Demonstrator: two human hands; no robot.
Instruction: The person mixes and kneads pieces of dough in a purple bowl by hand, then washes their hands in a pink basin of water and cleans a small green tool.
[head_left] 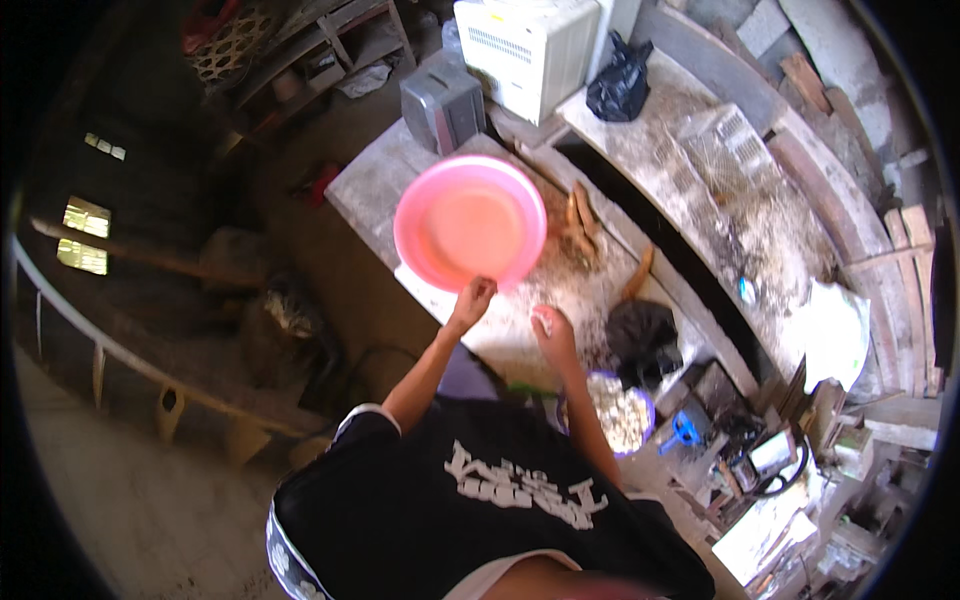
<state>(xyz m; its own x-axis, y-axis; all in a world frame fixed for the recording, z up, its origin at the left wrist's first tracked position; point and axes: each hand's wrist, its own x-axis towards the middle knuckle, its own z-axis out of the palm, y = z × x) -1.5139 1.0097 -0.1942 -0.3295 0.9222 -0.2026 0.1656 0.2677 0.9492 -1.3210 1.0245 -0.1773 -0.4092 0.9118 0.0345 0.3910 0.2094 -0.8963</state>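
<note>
A wide pink basin (408,225) stands on a pale, dirt-marked worktop. My left hand (477,297) is at its near rim, the fingers closed together; whatever is in them, if anything, is hidden. Just to the right, over the worktop, my right hand (556,335) is closed around a small whitish piece (542,322), too small to name. Below my right forearm sits a purple-rimmed bowl (651,418) full of pale chunks. Long brown roots (582,215) lie right of the basin, and another brown root (637,273) rests nearer a black plastic bag (642,340).
Behind the basin are a grey box-shaped appliance (442,102) and a white appliance casing (525,50). A dark gap separates the worktop from a dusty ledge (690,140) with a black bag (618,80). A blue-handled tool (686,428) and clutter lie at the lower right.
</note>
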